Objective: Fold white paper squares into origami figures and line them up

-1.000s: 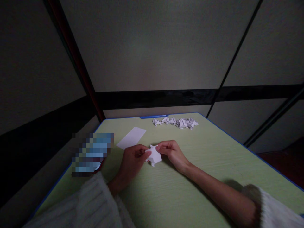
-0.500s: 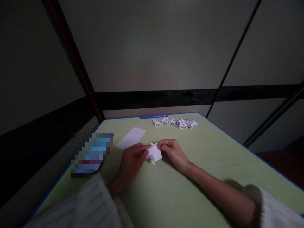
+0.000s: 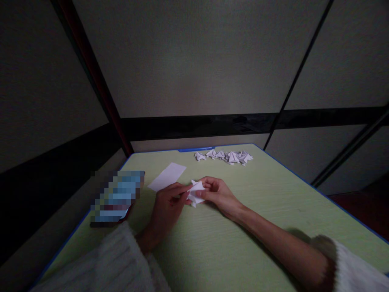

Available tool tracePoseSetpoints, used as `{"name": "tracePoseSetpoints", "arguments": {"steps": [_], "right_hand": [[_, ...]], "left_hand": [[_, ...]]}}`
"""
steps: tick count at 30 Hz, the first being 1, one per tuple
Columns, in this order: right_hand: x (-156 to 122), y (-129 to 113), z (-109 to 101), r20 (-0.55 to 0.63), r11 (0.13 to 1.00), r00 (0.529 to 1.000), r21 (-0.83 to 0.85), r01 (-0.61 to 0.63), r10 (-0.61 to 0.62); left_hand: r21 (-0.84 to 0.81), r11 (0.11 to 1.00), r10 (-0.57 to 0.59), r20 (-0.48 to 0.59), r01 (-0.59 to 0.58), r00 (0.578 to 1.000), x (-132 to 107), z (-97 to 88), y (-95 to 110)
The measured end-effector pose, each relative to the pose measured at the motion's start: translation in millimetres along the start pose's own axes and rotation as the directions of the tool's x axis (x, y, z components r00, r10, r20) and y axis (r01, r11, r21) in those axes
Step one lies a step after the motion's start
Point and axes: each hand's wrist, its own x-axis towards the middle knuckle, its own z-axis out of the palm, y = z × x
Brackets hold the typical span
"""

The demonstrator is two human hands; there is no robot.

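Note:
A small piece of folded white paper (image 3: pixel 196 191) with pointed corners is held between both hands, just above the table. My left hand (image 3: pixel 168 202) pinches its left edge between thumb and fingers. From the right, my right hand (image 3: pixel 219 195) grips it, the thumb pressed on the paper's face and the fingers behind. Part of the paper is hidden by the fingertips. Beyond my left hand lies a flat white sheet of paper (image 3: pixel 167 177) on the table.
Several folded white paper figures (image 3: pixel 233 157) cluster at the table's far edge. A blurred-out device with a lit screen (image 3: pixel 118 198) rests at the left. The pale green table (image 3: pixel 273 194) has a blue rim, and panelled walls (image 3: pixel 194 73) stand behind it.
My right thumb has moved down from the paper's top edge onto its face. The paper's right side now looks folded to a point instead of a flat square.

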Motion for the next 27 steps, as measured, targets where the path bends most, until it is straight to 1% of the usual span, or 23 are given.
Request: {"name": "tracePoseSetpoints", "arguments": {"steps": [2, 4, 8, 11, 14, 16, 18, 21, 27], "right_hand": [[-1.1, 0.4, 2.4, 0.039, 1.0, 0.999, -0.003, 0.017, -0.017], [-1.4, 1.8, 3.3, 0.044, 1.0, 0.999, -0.015, 0.025, -0.025], [-0.3, 3.9, 1.1, 0.022, 1.0, 1.0, 0.003, 0.008, -0.008], [-0.1, 3.5, -0.3, -0.012, 1.0, 1.0, 0.028, 0.009, -0.008], [-0.3, 3.1, -0.1, -0.02, 0.998, 1.0, 0.058, 0.009, -0.008], [0.0, 3.2, 0.1, -0.018, 0.998, 1.0, 0.066, 0.006, -0.005], [0.6, 3.4, 0.0, -0.02, 0.998, 1.0, 0.067, 0.002, -0.001], [1.6, 3.9, -0.6, -0.028, 0.997, 1.0, 0.077, 0.001, 0.002], [2.2, 4.0, -0.8, -0.026, 0.996, 0.999, 0.089, -0.021, 0.024]], "left_hand": [[-0.011, 1.0, 0.016, -0.013, -0.016, 1.0, 0.4, -0.3, -0.7], [-0.011, 1.0, 0.021, -0.002, -0.021, 1.0, 0.2, -0.6, -1.1], [-0.012, 1.0, 0.02, 0.07, -0.019, 0.997, -2.0, -0.8, -1.5], [-0.018, 0.998, 0.056, 0.118, -0.054, 0.991, -2.8, -1.0, -1.0], [-0.007, 0.994, 0.107, 0.131, -0.107, 0.986, -1.6, -1.4, 1.3], [0.005, 0.993, 0.115, 0.13, -0.117, 0.985, -0.2, -1.7, 2.6], [-0.001, 0.996, 0.092, 0.128, -0.093, 0.988, 0.8, -1.6, 2.3], [-0.027, 0.999, 0.025, 0.118, -0.022, 0.993, 1.3, -1.1, -1.6], [-0.076, 0.996, -0.039, 0.083, 0.045, 0.996, 2.4, 0.3, -7.0]]}}
